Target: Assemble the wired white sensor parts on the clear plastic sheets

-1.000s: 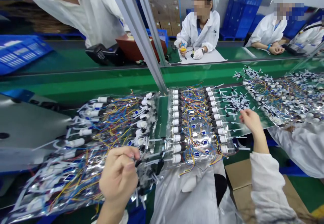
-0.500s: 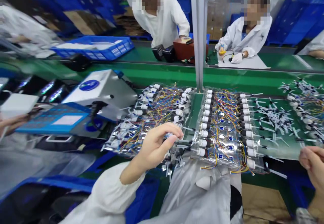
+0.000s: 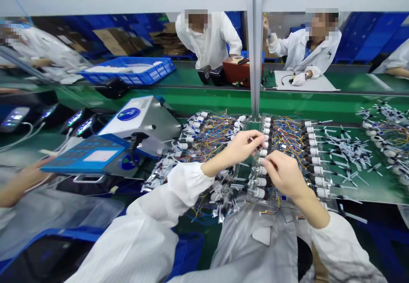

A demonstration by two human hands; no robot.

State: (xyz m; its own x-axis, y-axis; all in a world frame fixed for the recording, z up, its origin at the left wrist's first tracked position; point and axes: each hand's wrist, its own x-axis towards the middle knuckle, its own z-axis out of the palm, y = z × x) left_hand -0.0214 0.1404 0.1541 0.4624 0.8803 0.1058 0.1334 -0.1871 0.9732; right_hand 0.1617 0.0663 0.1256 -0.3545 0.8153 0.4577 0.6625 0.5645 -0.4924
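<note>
Close to the body, a grey coat (image 3: 252, 244) is seen, with a white sleeve at each side. Just past it, the right hand (image 3: 283, 174) is held over a clear tray (image 3: 277, 200). Its fingers (image 3: 268, 161) are curled down onto a row of little white-capped parts (image 3: 319, 180) lined up in the tray among coloured wires (image 3: 287, 136). Whether one is gripped cannot be told. The left hand (image 3: 243, 146) is stretched over from the left, close to the right hand. Its thumb and first finger are pinched shut on a thin white piece (image 3: 252, 138) above the tray's left row.

A second tray of parts (image 3: 204, 136) is laid just to the left. Loose white bits (image 3: 348, 148) are scattered on the green mat (image 3: 377, 187) to the right. A grey machine (image 3: 143, 119) with a blue keypad (image 3: 86, 157) is set further left, and another person's hand (image 3: 27, 180) is seen near it. A metal post (image 3: 254, 61) is stood behind the trays. Far across the green belt (image 3: 191, 97), a blue crate (image 3: 128, 70) and a red-brown box (image 3: 238, 67) are seen, where people in white coats (image 3: 211, 40) are at work.
</note>
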